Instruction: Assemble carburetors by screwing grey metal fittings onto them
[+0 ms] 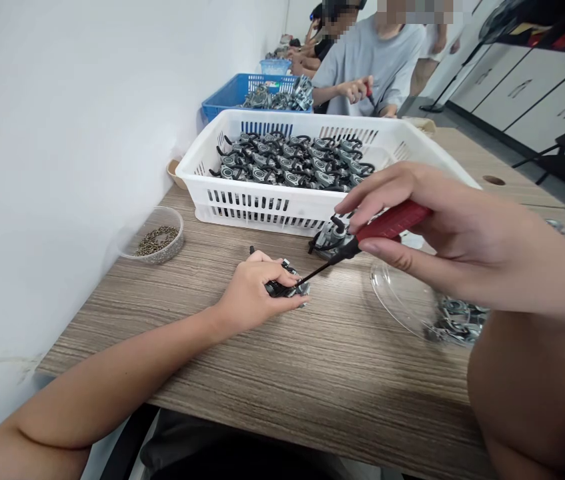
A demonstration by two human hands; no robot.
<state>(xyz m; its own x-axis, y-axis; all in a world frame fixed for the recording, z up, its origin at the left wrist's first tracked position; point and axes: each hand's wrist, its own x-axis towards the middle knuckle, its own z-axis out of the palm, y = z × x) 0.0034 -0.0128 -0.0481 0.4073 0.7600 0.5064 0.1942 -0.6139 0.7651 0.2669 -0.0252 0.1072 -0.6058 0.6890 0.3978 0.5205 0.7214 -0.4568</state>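
My left hand is closed around a small black and silver metal assembly, pressing it near the tabletop. Its far side is partly covered by my fingers. In my right hand is a screwdriver with a red handle and a dark shaft. The shaft slants down to the left, and its tip meets the assembly between my left thumb and fingers. Just beyond the screwdriver, a similar metal assembly with a black hose-like piece rests on the table, against the front of a white basket.
The white basket holds rows of similar assemblies. A clear tub of small screws stands at left by the wall. At right, a clear round container holds metal parts. Behind are a blue crate and a seated person.
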